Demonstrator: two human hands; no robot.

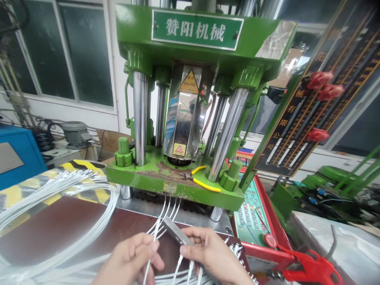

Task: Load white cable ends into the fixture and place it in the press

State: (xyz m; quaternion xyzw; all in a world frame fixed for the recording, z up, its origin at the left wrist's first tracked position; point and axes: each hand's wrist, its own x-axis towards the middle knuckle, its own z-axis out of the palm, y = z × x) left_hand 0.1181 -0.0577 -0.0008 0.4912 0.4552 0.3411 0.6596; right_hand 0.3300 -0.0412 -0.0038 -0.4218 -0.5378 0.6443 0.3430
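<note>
At the green press (142, 186), I found both of my hands occupied in front of its lower plate. My left hand (133, 255) had thumb and forefinger closed on one white cable (156, 229), whose long axis ran from beneath the press's front edge towards me. My right hand (209, 249) gripped the near end of a grey metal bar (173, 231), thumb on top; the bar lay obliquely, its free end pointing leftward and towards the press. That free end sat just beside the pinched cable, slightly beyond my left fingertips and to their right; whether the two touched could not be determined. The right hand was the nearer to the bar, the left to the cable. Further white strands (178, 263) emerged below the bar on my side; their attachment to it could not be confirmed. Yellow-handled cutters (208, 185) rested on the press's lower plate, and a looped cable bundle (111, 198) lay left of the press.
</note>
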